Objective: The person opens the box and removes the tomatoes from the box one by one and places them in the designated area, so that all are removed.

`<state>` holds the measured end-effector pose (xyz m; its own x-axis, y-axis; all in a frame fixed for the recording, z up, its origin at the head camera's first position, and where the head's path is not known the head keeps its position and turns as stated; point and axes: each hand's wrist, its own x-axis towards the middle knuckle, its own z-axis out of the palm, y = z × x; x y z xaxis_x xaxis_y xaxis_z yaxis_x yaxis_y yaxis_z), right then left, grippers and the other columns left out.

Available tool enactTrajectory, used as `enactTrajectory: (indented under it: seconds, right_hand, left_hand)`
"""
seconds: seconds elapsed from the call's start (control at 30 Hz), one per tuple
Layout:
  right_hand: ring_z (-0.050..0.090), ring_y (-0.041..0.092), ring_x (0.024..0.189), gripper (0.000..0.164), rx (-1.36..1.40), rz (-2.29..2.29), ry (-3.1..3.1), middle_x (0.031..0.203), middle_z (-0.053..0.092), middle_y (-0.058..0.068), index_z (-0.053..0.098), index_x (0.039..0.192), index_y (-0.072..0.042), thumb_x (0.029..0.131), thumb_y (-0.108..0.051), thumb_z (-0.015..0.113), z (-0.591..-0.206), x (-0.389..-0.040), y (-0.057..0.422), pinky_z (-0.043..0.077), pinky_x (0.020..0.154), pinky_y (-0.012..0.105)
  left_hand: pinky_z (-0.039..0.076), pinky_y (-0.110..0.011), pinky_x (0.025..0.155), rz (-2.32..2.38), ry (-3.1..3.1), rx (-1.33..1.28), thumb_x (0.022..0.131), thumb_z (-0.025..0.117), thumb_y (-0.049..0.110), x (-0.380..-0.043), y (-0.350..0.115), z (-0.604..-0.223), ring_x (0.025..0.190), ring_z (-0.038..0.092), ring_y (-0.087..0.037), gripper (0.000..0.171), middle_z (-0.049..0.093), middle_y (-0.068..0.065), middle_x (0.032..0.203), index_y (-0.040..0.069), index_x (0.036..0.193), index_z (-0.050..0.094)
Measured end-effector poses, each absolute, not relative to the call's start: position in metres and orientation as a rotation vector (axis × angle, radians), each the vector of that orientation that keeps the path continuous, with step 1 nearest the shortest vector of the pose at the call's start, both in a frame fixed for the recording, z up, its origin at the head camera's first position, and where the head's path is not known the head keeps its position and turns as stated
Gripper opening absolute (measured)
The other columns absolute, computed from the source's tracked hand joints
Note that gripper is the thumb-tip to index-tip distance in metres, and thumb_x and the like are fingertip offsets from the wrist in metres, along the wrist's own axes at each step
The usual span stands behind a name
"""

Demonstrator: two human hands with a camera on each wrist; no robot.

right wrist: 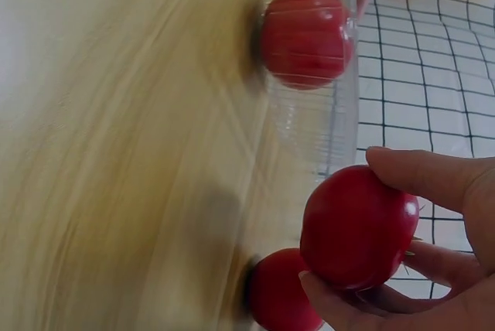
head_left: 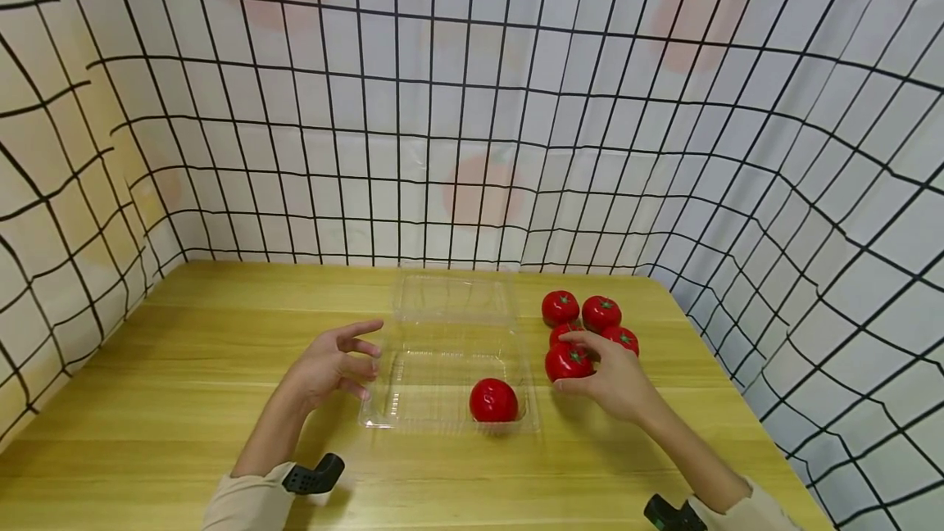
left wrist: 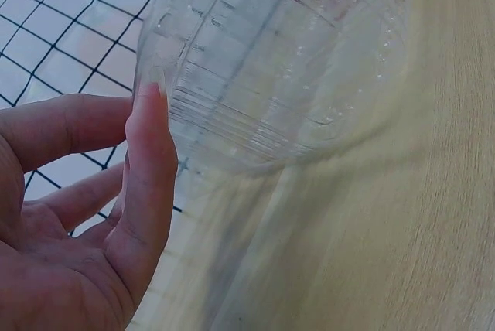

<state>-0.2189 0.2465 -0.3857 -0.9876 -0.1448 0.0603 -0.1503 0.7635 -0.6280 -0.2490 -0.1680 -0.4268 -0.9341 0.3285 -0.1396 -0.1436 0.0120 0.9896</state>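
My right hand point(head_left: 615, 379) grips a red tomato point(right wrist: 360, 226) between thumb and fingers, at the near side of several other tomatoes. In the right wrist view another tomato point(right wrist: 282, 291) lies just below the held one. The clear plastic clamshell container point(head_left: 435, 408) lies with its lid point(head_left: 453, 297) folded back. One tomato point(head_left: 493, 401) sits in its near right corner. My left hand point(head_left: 332, 367) is at the container's left side, its fingers loosely bent and spread. Fingertips point(left wrist: 151, 107) meet the clear wall in the left wrist view.
Beyond the right hand stand several tomatoes, among them a back left one point(head_left: 560, 308) and a back right one point(head_left: 601, 313). Black netting point(head_left: 472, 138) over pale cloth encloses the back and sides of the wooden table point(head_left: 221, 334).
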Motion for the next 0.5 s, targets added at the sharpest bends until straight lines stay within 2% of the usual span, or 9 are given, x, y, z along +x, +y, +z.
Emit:
enactTrajectory:
  seconds: [0.2, 0.5]
  right_hand:
    - [0.061, 0.038, 0.118, 0.066, 0.232, 0.99, -2.954, 0.136, 0.062, 0.019, 0.062, 0.136, -0.012, 0.078, -0.029, 0.087, -0.39, -0.218, 0.251, 0.055, 0.096, 0.056]
    - [0.059, 0.039, 0.121, 0.066, 0.224, 0.96, -2.961, 0.139, 0.06, 0.019, 0.062, 0.136, -0.011, 0.078, -0.027, 0.087, -0.4, -0.217, 0.257, 0.053, 0.098, 0.06]
  left_hand:
    - [0.062, -0.032, 0.057, 1.991, 1.964, 0.19, 0.087, 0.063, -0.01, -0.249, -0.168, -0.428, 0.074, 0.064, -0.017, 0.077, 0.055, -0.018, 0.113, 0.0, 0.157, 0.032]
    - [0.062, -0.032, 0.058, 1.982, 1.98, 0.19, 0.087, 0.063, -0.009, -0.249, -0.168, -0.427, 0.076, 0.064, -0.018, 0.076, 0.054, -0.019, 0.113, 0.001, 0.157, 0.033]
